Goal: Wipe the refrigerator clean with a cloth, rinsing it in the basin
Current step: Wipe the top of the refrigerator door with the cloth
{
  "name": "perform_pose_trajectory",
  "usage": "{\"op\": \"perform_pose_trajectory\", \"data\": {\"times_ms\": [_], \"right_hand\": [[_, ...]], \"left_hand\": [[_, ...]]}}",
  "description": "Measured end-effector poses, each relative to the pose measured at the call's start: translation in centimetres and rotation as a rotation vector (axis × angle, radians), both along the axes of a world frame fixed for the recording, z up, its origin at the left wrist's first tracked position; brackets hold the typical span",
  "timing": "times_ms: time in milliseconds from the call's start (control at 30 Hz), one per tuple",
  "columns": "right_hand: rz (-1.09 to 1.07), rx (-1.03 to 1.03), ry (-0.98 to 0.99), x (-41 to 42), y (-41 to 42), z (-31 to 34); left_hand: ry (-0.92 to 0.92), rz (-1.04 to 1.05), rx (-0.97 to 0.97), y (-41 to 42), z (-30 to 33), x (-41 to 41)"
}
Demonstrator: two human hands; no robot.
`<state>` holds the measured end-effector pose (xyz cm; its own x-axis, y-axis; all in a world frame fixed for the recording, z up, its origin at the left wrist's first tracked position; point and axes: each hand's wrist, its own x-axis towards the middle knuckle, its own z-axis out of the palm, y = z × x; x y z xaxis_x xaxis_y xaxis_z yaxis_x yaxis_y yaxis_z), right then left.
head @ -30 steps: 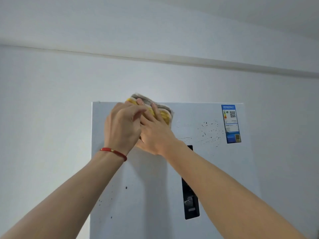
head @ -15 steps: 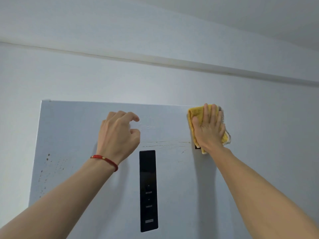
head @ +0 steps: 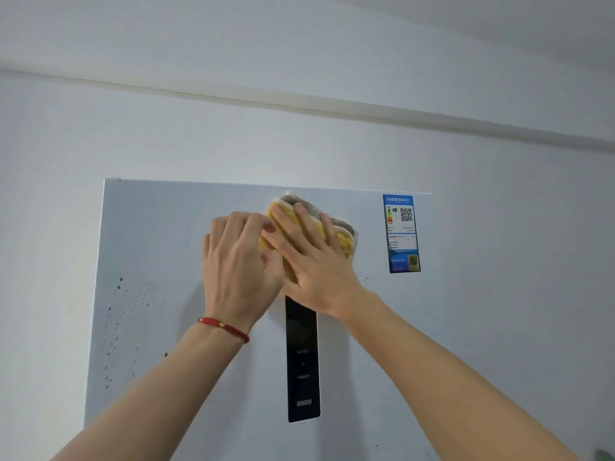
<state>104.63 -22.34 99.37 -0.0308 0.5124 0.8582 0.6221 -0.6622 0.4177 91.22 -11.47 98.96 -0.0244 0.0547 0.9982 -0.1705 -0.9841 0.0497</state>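
White refrigerator [head: 159, 234] door: my cloth [head: 336, 232] has slid back left to centre, long axis tilted up-left, right hand [head: 309, 257] pressing flat, left hand [head: 238, 261] curled against its edge.

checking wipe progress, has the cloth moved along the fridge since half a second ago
Yes. The cloth went left, from beside the fridge's right edge to above the black panel.

Both arms reach up. Right hand [head: 312, 261] lies flat, fingers straight and spread; left hand [head: 238, 261] — fingers curled — touches beside it.
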Motion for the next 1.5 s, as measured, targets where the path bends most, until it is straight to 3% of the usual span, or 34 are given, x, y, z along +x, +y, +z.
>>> {"op": "perform_pose_trajectory", "data": {"times_ms": [167,267,300,367,467,700,833,900,1000,1067,1133,1267,1367,1433,1500], "right_hand": [[-0.072,0.662,0.485,6.5,-9.2,0.1],[-0.047,1.191,0.788,5.7,-8.6,-0.7],[-0.044,1.272,0.850,4.9,-7.7,-0.8],[-0.038,1.215,0.858,3.1,-4.3,-1.4],[-0.061,0.957,0.611,-0.5,2.0,-2.3],[0.106,0.324,0.116,-9.9,16.7,-1.3],[0.116,-0.095,-0.148,-9.5,15.8,-1.7],[0.075,-0.013,-0.128,-7.8,13.1,-1.6],[0.027,0.542,0.244,-6.5,10.7,-1.3],[0.010,0.763,0.397,-7.7,12.6,-0.8],[0.044,0.718,0.362,-10.2,16.1,-0.5],[0.138,0.261,0.028,-13.9,22.3,-4.3],[0.171,0.024,-0.104,-12.9,20.4,-6.5],[0.132,0.030,-0.130,-10.9,17.1,-6.7],[0.039,0.206,-0.042,-8.1,13.0,-6.7]], "left_hand": [[0.014,0.050,0.029,3.6,-0.4,-1.4],[0.010,0.076,-0.023,5.6,-0.8,-2.2],[0.008,0.065,-0.050,6.0,-1.0,-2.3],[0.001,0.040,-0.094,6.9,-1.7,-2.9],[-0.021,0.007,-0.130,8.2,-2.8,-4.1],[-0.180,-0.013,-0.379,14.2,-5.7,-7.9],[-0.195,-0.081,-0.507,15.6,-6.1,-8.6],[-0.134,-0.109,-0.503,15.7,-6.1,-9.0],[-0.065,-0.154,-0.507,16.1,-6.2,-9.6],[-0.038,-0.172,-0.509,16.7,-6.1,-10.1],[-0.029,-0.199,-0.505,17.3,-6.0,-10.4],[-0.085,-0.182,-0.498,17.9,-6.1,-10.1],[-0.071,-0.180,-0.519,17.6,-6.5,-9.3],[-0.027,-0.183,-0.512,17.4,-6.9,-9.0],[0.008,-0.186,-0.483,17.1,-7.4,-8.9]]}}
